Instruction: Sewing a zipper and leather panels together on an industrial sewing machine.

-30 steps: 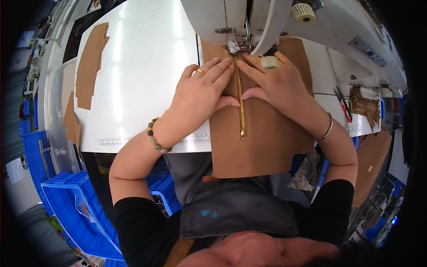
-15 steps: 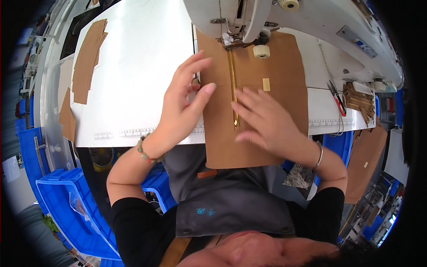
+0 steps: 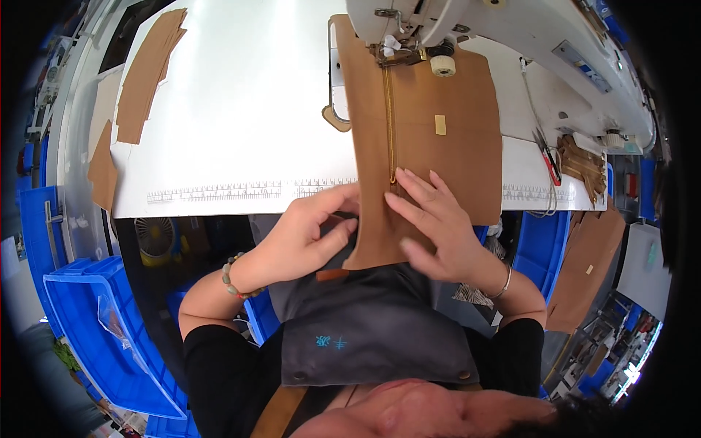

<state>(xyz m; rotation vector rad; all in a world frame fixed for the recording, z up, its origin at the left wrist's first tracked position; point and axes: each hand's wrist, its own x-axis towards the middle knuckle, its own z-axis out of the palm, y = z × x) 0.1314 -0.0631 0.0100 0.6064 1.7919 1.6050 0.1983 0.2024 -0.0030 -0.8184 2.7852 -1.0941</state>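
Observation:
A brown fabric panel [image 3: 460,164] lies under the presser foot [image 3: 394,55] of a white sewing machine [image 3: 504,29], its lower end hanging past the table edge. A gold zipper [image 3: 390,124] runs down it from the foot, and a small pale tab [image 3: 439,125] sits to the right. My left hand [image 3: 310,237] reaches in at the panel's lower left edge, which bends upward; its fingertips are hidden beneath, its thumb apart from the index finger. My right hand [image 3: 438,230] rests on the panel with fingers spread, the fingertips beside the zipper's lower end.
Brown fabric pieces [image 3: 150,77] are stacked on the white table [image 3: 241,95] at the left. Red-handled scissors [image 3: 549,162] and a bundle of zippers [image 3: 583,164] lie at the right. Blue bins [image 3: 109,321] stand below, and more brown panels [image 3: 584,270] hang at the right.
My left hand has dropped from beside the zipper to the panel's lower left edge, which has bent upward. My right hand stays by the zipper's lower end. The whole view has shifted slightly.

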